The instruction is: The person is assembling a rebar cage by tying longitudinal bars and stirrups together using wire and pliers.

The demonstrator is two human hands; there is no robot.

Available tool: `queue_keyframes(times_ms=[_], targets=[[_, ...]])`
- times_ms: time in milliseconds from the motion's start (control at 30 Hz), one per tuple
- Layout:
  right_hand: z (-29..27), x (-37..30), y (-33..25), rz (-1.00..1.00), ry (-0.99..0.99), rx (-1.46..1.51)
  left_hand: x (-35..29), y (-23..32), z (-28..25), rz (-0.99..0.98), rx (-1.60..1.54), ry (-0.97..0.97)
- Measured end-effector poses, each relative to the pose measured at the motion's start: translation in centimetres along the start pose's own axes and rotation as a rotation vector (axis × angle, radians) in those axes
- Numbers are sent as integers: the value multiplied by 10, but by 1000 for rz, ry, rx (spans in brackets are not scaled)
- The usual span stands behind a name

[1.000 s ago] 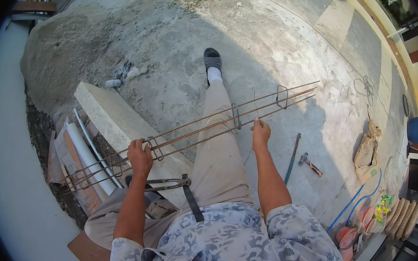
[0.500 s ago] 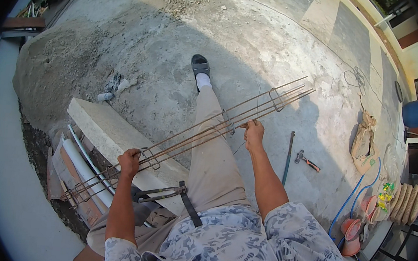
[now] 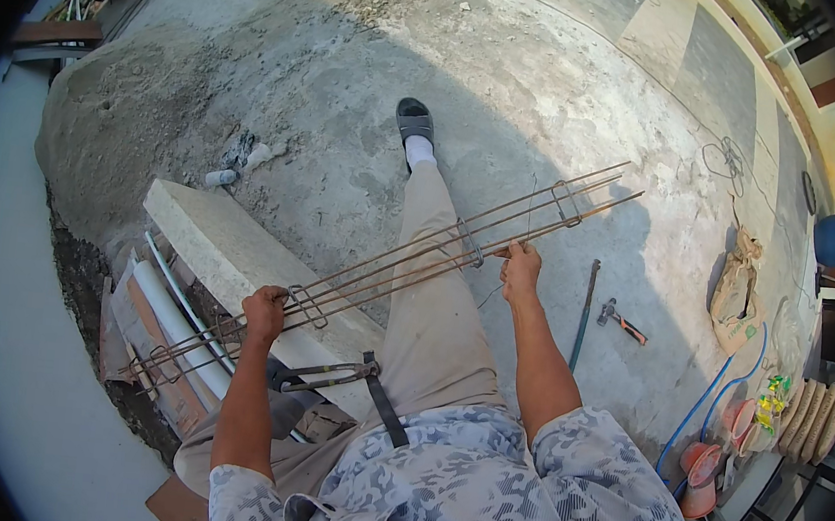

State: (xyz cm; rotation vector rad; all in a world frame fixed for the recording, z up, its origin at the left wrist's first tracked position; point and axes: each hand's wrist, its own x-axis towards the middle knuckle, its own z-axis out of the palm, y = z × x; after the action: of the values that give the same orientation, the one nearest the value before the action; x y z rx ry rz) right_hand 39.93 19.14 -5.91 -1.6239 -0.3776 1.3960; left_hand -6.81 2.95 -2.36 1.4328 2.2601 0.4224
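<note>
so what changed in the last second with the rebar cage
Little changed. Both hands kept their hold on the rebar cage: left hand near the slab end, right hand past the middle. The cage seems barely shifted, lying across the outstretched leg as before. The tools on the concrete stayed put.

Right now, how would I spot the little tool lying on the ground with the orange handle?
Start at the long rusty rebar cage held across the person's lap. Follow it to the right hand, then look just right on the concrete floor. Past the thin dark rod lies the small tool. Unlike the plain rod, it is short with orange-tipped handles.
</note>
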Motion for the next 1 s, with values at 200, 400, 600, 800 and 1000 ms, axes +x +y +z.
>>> queue_keyframes(times_ms=[200, 400, 600, 800, 1000], targets=[[-13, 13, 1, -15, -6, -20, -8, 68, -18, -104, 106, 165], [-4, 4, -4, -18, -14, -42, -20, 75, 6, -261, 97, -149], [-3, 2, -7, -3, -7, -80, -14, 72, 44, -210, -100, -85], [-9, 4, 0, 22, 19, -91, -7, 108, 59, -301, -174, -125], [-14, 3, 3, 55, -10, -129, -7, 101, 62, -364, -242, -142]])
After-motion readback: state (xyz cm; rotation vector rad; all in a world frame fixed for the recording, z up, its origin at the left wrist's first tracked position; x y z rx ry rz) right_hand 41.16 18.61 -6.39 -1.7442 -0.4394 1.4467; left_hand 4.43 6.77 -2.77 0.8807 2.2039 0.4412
